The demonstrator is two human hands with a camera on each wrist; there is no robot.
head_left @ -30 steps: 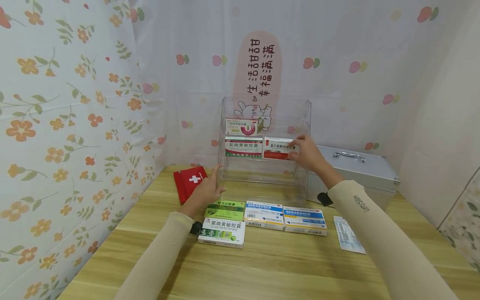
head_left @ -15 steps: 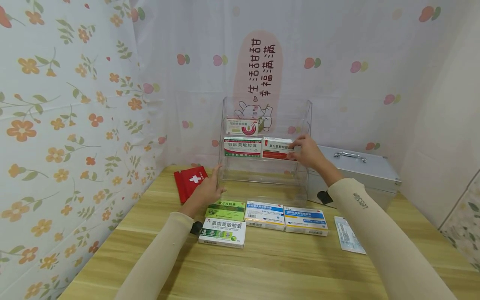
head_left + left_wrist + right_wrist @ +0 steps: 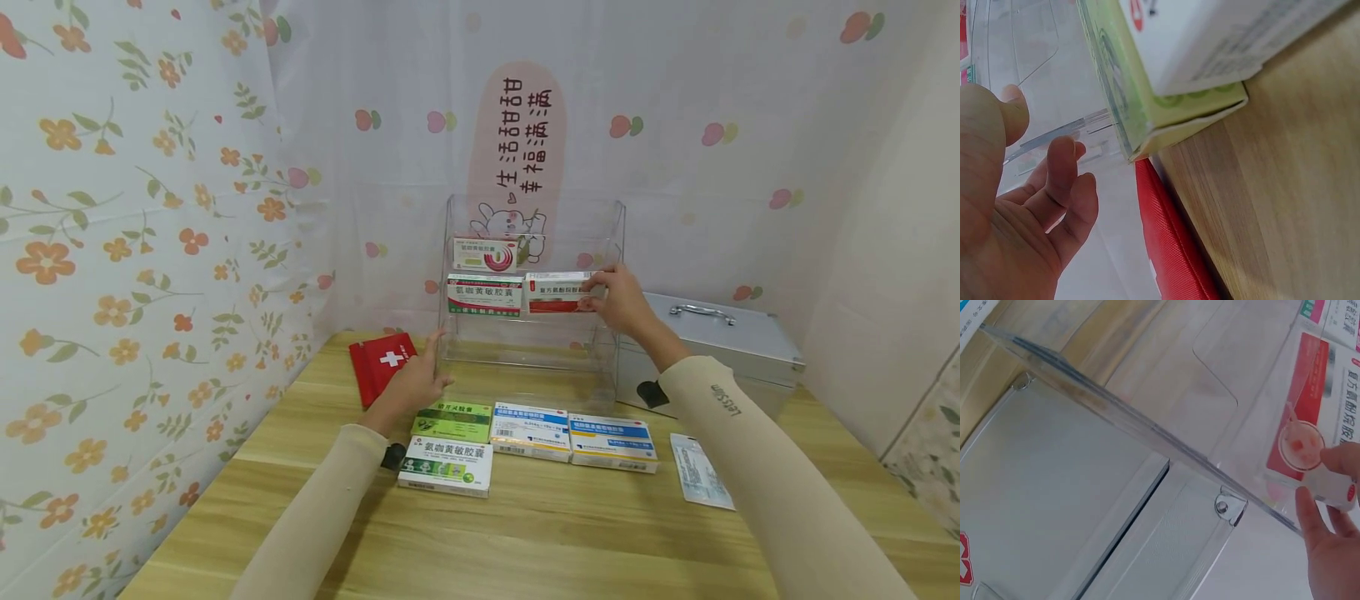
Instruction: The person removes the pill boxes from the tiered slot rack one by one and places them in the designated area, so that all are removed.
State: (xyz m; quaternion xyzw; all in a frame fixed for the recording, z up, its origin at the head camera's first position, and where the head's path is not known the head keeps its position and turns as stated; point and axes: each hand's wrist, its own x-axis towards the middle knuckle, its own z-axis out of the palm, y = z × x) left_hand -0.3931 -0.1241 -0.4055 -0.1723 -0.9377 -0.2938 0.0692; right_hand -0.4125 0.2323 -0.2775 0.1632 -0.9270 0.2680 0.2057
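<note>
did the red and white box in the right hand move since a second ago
Yes. The red and white box has risen slightly, its bottom edge tipping up, judged against the green and white box beside it in the clear rack. The right hand pinches its right end.

Wooden tabletop [image 3: 525, 533], light grain. At the far edge stands a clear acrylic rack [image 3: 532, 350]; a red first-aid pouch [image 3: 381, 364] lies toward the far left corner, a silver metal case [image 3: 720, 342] toward the far right. In front of the rack lie four medicine boxes: green box [image 3: 452, 418], green-and-white box [image 3: 446, 465], two blue-striped boxes [image 3: 529, 430] [image 3: 612, 442]. A flat sachet [image 3: 699, 480] lies near the right edge.
</note>
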